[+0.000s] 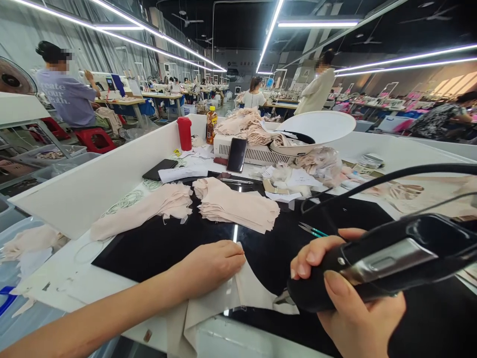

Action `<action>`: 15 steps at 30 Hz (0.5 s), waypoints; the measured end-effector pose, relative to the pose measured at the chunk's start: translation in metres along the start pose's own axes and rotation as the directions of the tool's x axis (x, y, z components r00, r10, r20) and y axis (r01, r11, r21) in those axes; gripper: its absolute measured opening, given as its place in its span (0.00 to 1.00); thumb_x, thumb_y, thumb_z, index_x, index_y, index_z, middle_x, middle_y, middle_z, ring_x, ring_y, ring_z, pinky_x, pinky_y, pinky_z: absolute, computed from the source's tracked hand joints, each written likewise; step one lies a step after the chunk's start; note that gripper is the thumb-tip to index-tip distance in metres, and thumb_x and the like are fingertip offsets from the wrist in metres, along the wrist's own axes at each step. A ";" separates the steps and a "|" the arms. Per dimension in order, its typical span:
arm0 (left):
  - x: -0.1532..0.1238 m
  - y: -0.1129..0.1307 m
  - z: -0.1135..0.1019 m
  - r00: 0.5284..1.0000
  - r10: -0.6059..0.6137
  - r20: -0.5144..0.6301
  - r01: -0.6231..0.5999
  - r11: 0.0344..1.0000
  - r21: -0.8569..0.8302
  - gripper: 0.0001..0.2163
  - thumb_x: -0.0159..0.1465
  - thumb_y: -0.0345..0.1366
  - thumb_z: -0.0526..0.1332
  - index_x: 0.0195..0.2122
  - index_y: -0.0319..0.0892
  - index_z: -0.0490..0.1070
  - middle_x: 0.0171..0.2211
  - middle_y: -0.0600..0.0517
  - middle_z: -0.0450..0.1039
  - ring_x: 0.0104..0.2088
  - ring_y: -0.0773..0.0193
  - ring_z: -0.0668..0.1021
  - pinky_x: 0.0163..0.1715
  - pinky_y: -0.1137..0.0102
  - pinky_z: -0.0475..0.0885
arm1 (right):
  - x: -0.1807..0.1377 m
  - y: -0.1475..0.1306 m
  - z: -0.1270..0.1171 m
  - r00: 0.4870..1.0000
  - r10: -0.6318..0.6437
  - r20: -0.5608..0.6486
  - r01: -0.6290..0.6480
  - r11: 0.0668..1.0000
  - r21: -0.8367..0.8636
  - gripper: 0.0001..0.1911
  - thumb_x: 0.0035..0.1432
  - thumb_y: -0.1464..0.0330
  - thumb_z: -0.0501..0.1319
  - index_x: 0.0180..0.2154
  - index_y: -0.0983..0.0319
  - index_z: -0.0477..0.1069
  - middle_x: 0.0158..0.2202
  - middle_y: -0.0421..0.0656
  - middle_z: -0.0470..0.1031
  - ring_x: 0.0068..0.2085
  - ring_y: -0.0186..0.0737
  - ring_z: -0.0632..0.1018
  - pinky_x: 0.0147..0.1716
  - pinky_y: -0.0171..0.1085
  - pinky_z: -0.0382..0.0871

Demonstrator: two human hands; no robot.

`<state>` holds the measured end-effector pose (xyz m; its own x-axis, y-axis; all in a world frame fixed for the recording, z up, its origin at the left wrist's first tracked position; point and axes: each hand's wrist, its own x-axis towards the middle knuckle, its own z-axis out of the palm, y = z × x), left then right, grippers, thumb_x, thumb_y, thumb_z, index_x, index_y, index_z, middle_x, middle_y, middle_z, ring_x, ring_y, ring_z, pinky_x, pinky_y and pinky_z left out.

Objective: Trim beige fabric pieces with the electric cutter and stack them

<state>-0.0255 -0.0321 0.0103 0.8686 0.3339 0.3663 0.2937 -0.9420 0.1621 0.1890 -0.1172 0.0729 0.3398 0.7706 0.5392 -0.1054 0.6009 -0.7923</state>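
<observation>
My right hand (346, 293) is wrapped round a black hand-held cutting tool (387, 258) with a black cord (372, 181) trailing back over the table. Its tip rests at the edge of a pale fabric piece (257, 293) lying on the glossy black work surface (156, 243). My left hand (212, 266) lies on that same fabric with fingers curled down, pinning it flat. Two stacks of cut beige fabric pieces (231, 206) sit just beyond the hands, with small teal-handled snips (312, 229) to their right.
A white wall (112, 179) borders the table on the left. Farther back lie a red cup (184, 133), a bottle (211, 124), a propped phone (237, 154), a white crate (253, 151) with heaped fabric, and a white bowl-shaped lid (316, 127). Other people work at sewing stations behind.
</observation>
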 end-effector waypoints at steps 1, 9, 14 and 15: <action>-0.002 0.000 0.000 1.000 0.001 -0.005 -0.001 1.000 -0.004 0.09 0.76 0.26 0.55 0.51 0.37 0.74 0.52 0.44 0.78 0.53 0.57 0.80 0.55 0.64 0.80 | 0.001 -0.001 0.000 1.000 -0.001 0.001 0.001 1.000 0.002 0.21 0.60 0.65 0.75 0.52 0.54 0.72 0.30 0.38 0.77 0.26 0.40 0.78 0.24 0.41 0.80; -0.004 0.000 0.003 1.000 0.015 -0.024 -0.015 1.000 -0.006 0.09 0.75 0.25 0.56 0.52 0.38 0.73 0.50 0.44 0.77 0.53 0.57 0.80 0.55 0.64 0.79 | 0.029 0.007 0.017 0.991 -0.029 -0.131 0.034 0.999 0.031 0.22 0.54 0.67 0.77 0.48 0.55 0.73 0.29 0.37 0.77 0.25 0.39 0.77 0.23 0.40 0.78; -0.002 0.002 0.003 0.999 0.006 -0.051 -0.009 0.999 -0.045 0.09 0.76 0.26 0.55 0.52 0.38 0.74 0.49 0.44 0.77 0.50 0.56 0.80 0.53 0.64 0.80 | 0.046 0.028 0.035 0.991 -0.013 -0.132 0.024 0.996 0.082 0.21 0.54 0.68 0.77 0.47 0.53 0.72 0.30 0.35 0.77 0.25 0.38 0.77 0.24 0.38 0.77; -0.003 0.002 0.002 0.999 -0.002 -0.049 -0.001 0.998 -0.057 0.09 0.76 0.27 0.55 0.52 0.38 0.74 0.49 0.44 0.77 0.50 0.57 0.80 0.53 0.65 0.80 | 0.048 0.032 0.037 0.992 -0.011 -0.123 0.022 0.996 0.086 0.21 0.55 0.67 0.76 0.46 0.53 0.71 0.30 0.35 0.77 0.25 0.37 0.77 0.24 0.38 0.78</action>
<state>-0.0261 -0.0349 0.0074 0.8475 0.3367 0.4103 0.2695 -0.9389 0.2139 0.1668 -0.0533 0.0841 0.4533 0.7319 0.5088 -0.1779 0.6336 -0.7530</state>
